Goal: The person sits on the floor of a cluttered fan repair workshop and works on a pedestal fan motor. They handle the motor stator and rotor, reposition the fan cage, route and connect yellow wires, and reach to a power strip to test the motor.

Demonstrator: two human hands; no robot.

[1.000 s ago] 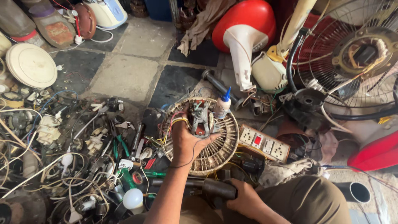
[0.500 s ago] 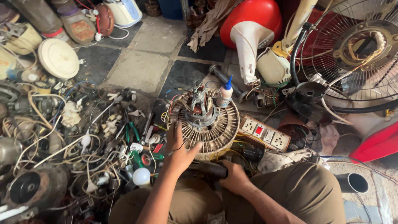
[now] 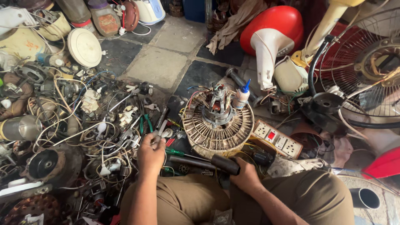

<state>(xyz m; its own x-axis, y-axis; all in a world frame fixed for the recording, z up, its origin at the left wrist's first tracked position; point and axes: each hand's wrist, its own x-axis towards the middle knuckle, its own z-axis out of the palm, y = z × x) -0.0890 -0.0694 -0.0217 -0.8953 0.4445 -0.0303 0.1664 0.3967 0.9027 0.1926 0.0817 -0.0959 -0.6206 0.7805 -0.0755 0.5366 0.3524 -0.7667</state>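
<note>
In the head view, a cluttered floor (image 3: 166, 62) of grey and dark tiles is seen from above, with the person's knees at the lower edge. The left hand (image 3: 151, 151) is laid over a heap of small tools, its fingers curled around a slim metal tool (image 3: 160, 125) whose long axis runs up and slightly right, away from the body; whether the tool is fully gripped or only being picked at cannot be told. Green-handled pliers (image 3: 146, 123) lie just beside that hand. The right hand (image 3: 246, 177) is closed around the handle of a dark cylindrical power tool (image 3: 206, 163), which lies nearly level, its barrel pointing left toward the left hand. The fan motor (image 3: 217, 107), seated upright on a round slatted grille (image 3: 218, 129), stands between the two hands and farther from the body; the right hand is the nearer to it. A small glue bottle with a blue tip (image 3: 241, 96) stands just beside the motor, and a white power strip (image 3: 277, 139) lies to its right. Compared with the frame half a second ago, the left hand has left the grille rim and moved left into the tool heap, while the right hand has kept its hold.
</note>
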